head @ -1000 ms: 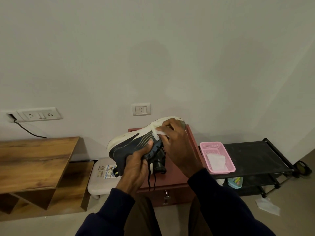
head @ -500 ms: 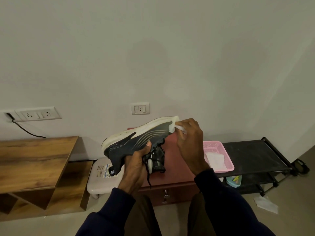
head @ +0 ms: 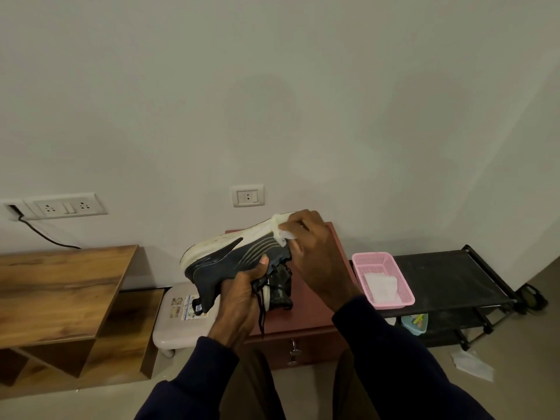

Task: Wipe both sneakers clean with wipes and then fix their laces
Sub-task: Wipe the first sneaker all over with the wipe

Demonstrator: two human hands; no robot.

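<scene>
Left hand (head: pixel 239 301) curls round the tilted navy white-soled sneaker (head: pixel 230 256), presenting its sole edge. Right hand (head: pixel 312 253) pinches a crumpled white wipe (head: pixel 280 230) against that edge, likely scrubbing.

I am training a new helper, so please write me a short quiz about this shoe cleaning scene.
1. True or false: the left hand holds the dark blue sneaker with white sole in the air.
2. The white wipe in the right hand touches which part? A) black laces B) white sole near the toe C) heel tab
3. Where do the spare folded wipes lie?
Key: 1 true; 2 B; 3 in the pink plastic basket.
</scene>
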